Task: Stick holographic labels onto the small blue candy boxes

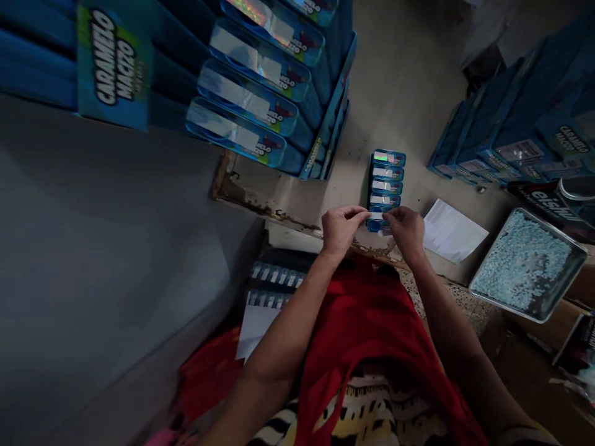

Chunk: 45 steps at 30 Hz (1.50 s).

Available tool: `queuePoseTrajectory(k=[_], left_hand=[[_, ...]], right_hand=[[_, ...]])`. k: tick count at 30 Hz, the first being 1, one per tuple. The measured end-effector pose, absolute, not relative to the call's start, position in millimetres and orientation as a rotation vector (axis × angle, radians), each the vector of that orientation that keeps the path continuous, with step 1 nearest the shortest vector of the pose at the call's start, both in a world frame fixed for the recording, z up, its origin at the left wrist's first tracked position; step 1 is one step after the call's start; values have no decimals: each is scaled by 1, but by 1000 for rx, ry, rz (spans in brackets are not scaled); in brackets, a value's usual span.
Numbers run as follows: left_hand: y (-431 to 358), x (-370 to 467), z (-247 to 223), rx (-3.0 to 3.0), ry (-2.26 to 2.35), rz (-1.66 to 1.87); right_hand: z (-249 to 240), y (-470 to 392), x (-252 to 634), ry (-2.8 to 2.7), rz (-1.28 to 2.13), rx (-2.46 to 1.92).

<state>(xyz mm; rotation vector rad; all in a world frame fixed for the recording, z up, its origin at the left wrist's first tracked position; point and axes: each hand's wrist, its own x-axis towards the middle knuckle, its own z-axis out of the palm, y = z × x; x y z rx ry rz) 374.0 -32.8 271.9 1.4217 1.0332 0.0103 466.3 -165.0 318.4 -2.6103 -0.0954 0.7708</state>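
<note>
A short row of small blue candy tins [387, 173] stands on the table in front of me, each with a shiny strip on its top. Over the nearest tins, a small white sticker strip [376, 216] is stretched between my hands. My left hand [341, 230] pinches its left end with thumb and forefinger. At the right end, the fingertips of my right hand [408, 231] are pressed together on the strip. Whether the strip touches the tin below, I cannot tell. A white sheet [454, 231] lies beside my right hand.
Stacked blue display boxes of tins [248, 111] stand at the left back, more blue boxes [520, 133] at the right. A metal tray [483, 296] of small pale-blue candies sits at the right edge. Further tins [274, 274] lie below the worn table edge [290, 217].
</note>
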Motion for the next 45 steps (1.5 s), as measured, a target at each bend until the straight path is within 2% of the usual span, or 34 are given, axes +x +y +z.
queuePoseTrajectory(k=[10,15,18,23,29,35,45], left_hand=[[-39,379,255,1442,1076,78],[-30,379,232,1113,1085,-42],[-27,382,216,1028,1125,-117],[-36,381,204,1054,1077,-72],[-57,339,238,1282,1220,182],[-65,325,293,762,877,-167],[-52,329,289,840,973,-76]], right_hand=[[303,-163,462,-68,708,-2695],[286,-171,469,19,603,-2664],[279,-179,474,133,567,-2536],[294,-183,470,266,622,-2052],[324,-178,459,287,547,-1861],[336,-173,442,222,706,-1795],[336,-198,438,174,860,-1777]])
